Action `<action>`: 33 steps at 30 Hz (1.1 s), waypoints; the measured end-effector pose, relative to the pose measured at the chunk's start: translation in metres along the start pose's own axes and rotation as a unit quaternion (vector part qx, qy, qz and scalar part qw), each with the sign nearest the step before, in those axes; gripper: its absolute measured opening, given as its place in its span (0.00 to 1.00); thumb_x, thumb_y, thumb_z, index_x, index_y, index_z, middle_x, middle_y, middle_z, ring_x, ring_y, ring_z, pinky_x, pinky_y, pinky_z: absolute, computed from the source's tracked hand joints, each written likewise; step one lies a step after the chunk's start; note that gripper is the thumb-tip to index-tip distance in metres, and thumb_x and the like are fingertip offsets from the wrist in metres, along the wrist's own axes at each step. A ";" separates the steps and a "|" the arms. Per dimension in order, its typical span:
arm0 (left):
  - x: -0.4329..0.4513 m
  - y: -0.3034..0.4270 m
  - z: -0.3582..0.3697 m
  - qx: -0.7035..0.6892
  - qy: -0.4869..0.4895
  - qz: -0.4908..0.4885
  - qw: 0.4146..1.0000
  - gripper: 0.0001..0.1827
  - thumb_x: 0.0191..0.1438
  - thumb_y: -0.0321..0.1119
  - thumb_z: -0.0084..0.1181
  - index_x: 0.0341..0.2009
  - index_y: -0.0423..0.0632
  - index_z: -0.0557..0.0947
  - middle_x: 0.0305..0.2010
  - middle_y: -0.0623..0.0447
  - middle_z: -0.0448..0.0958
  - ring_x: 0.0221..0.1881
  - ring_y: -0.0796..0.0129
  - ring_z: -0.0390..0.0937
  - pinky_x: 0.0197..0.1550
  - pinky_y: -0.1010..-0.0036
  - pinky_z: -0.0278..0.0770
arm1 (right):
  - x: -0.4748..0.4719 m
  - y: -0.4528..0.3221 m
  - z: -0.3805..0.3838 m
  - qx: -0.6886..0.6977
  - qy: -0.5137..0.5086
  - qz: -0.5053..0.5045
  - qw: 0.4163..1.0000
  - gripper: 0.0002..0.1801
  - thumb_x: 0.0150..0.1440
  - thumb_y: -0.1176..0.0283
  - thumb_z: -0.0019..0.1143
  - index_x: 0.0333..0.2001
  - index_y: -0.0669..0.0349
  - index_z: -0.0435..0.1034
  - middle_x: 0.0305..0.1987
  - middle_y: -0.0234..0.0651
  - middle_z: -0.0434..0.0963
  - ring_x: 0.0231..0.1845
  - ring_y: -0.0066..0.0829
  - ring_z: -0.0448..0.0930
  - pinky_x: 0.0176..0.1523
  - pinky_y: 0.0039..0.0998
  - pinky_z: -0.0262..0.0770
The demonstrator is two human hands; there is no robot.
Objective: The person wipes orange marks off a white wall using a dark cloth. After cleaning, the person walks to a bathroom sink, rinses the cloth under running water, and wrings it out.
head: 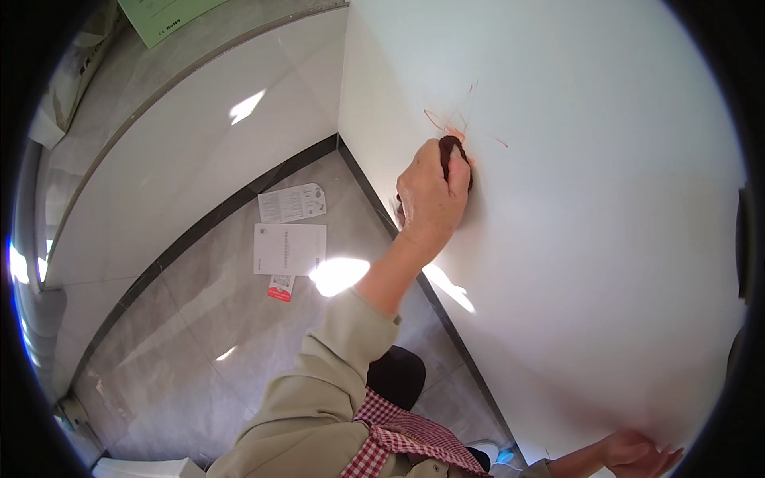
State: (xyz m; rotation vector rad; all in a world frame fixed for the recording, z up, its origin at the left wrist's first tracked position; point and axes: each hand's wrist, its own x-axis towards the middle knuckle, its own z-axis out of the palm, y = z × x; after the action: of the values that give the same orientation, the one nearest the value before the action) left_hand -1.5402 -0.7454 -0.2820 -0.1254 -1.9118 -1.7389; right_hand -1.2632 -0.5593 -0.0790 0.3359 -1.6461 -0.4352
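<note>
My left hand (433, 188) is shut on a dark brown cloth (455, 155) and presses it to the white wall (597, 209). A bit of dark material also shows on the far side of the fist. Orange-red scribble marks (454, 131) spread on the wall just above the cloth, with a short stroke to the right. Low at the right, my right hand (639, 454) is beside the wall, fingers apart and nothing seen in it; whether it touches the wall is hard to tell.
Printed papers (290, 248) and a red-and-white tag (281, 288) lie on the grey tile floor (197, 334). Dark skirting (227, 209) edges the walls. A ledge at upper left bears a green printed sheet (173, 18) and a bag (83, 71). A white object (149, 468) stands lower left.
</note>
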 end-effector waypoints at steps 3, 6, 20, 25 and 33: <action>0.042 -0.013 -0.003 0.008 0.000 -0.071 0.997 0.12 0.55 0.32 0.46 0.23 0.40 0.71 0.17 0.43 0.70 0.18 0.51 0.69 0.23 0.63 0.67 | -0.002 -0.002 0.002 0.008 0.001 -0.002 1.000 0.18 0.55 0.59 0.49 0.40 0.64 0.66 0.52 0.50 0.65 0.60 0.40 0.59 0.61 0.42 0.55; 0.046 -0.017 -0.003 0.067 0.000 -0.044 0.997 0.13 0.55 0.35 0.45 0.24 0.38 0.72 0.17 0.43 0.71 0.18 0.52 0.69 0.23 0.65 0.67 | -0.003 -0.001 -0.002 -0.004 0.000 -0.006 1.000 0.20 0.55 0.58 0.49 0.41 0.65 0.66 0.51 0.51 0.65 0.60 0.42 0.59 0.59 0.43 0.56; 0.014 0.035 0.010 0.045 0.023 0.208 0.977 0.12 0.44 0.26 0.57 0.22 0.42 0.65 0.18 0.50 0.61 0.13 0.61 0.59 0.13 0.69 0.57 | -0.005 -0.001 0.003 0.007 -0.004 -0.001 1.000 0.21 0.54 0.58 0.48 0.40 0.67 0.66 0.53 0.52 0.62 0.59 0.42 0.61 0.57 0.46 0.60; 0.006 0.040 0.007 0.039 0.000 0.233 0.972 0.12 0.43 0.28 0.59 0.23 0.42 0.67 0.18 0.52 0.61 0.13 0.64 0.61 0.13 0.73 0.59 | -0.005 -0.001 -0.004 -0.045 -0.015 0.007 0.999 0.20 0.53 0.58 0.49 0.38 0.66 0.67 0.53 0.51 0.63 0.60 0.41 0.60 0.60 0.45 0.58; 0.023 0.032 0.005 0.108 0.027 0.171 0.979 0.10 0.51 0.33 0.54 0.24 0.43 0.68 0.18 0.47 0.67 0.16 0.53 0.67 0.17 0.64 0.64 | -0.001 -0.001 0.000 -0.018 0.024 0.025 0.999 0.21 0.52 0.56 0.50 0.38 0.65 0.68 0.53 0.51 0.64 0.61 0.42 0.59 0.60 0.46 0.55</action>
State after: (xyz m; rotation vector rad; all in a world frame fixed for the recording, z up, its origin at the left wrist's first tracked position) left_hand -1.5479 -0.7418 -0.2437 -0.3033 -1.8946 -1.2898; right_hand -1.2627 -0.5595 -0.0803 0.2754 -1.5953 -0.4164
